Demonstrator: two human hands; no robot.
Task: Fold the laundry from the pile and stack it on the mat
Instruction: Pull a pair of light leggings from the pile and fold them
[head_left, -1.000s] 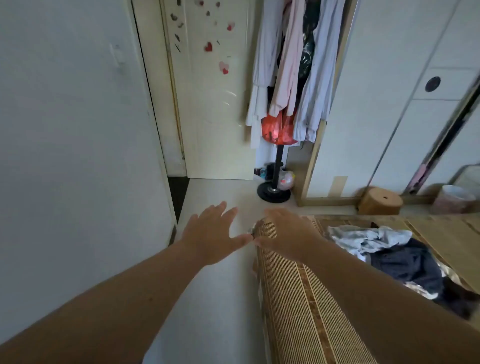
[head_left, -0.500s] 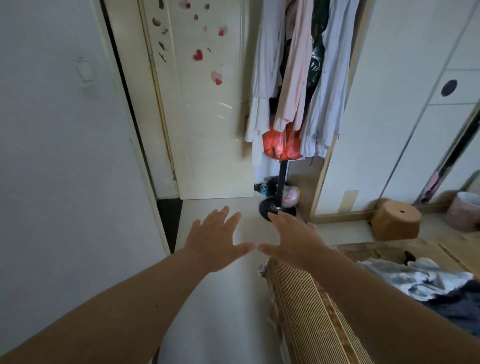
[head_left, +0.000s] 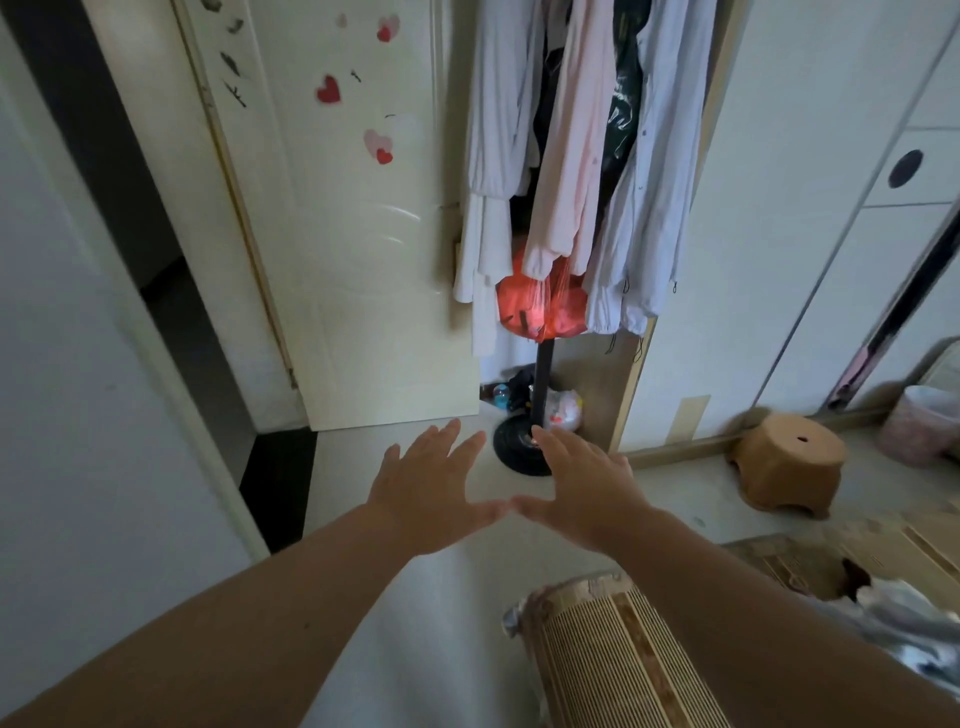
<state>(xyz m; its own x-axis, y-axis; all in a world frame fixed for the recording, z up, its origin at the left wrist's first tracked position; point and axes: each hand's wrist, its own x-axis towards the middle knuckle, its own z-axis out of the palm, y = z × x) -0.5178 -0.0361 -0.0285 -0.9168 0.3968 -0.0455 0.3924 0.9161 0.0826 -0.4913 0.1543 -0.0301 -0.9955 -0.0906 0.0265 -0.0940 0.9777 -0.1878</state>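
Note:
My left hand (head_left: 434, 496) and my right hand (head_left: 579, 486) are stretched out in front of me, palms down, fingers spread, thumb tips almost touching. Both hold nothing and hover over the pale floor. Below them at the bottom right lies the woven bamboo mat (head_left: 618, 654), its corner draped over an edge. A bit of the laundry pile (head_left: 904, 618), pale grey cloth, shows at the far right edge, partly hidden behind my right forearm.
A coat stand (head_left: 543, 364) with hanging clothes and a red bag (head_left: 540, 309) stands ahead beside a cream door (head_left: 353, 234) with heart stickers. A brown plastic stool (head_left: 789, 465) and a pink bin (head_left: 922, 426) sit on the floor at the right, by white wardrobe doors.
The view has tilted upward and toward the door; the mat and laundry have slid down and right, mostly out of frame. My right hand has lifted off the mat's corner. Both hands stay spread.

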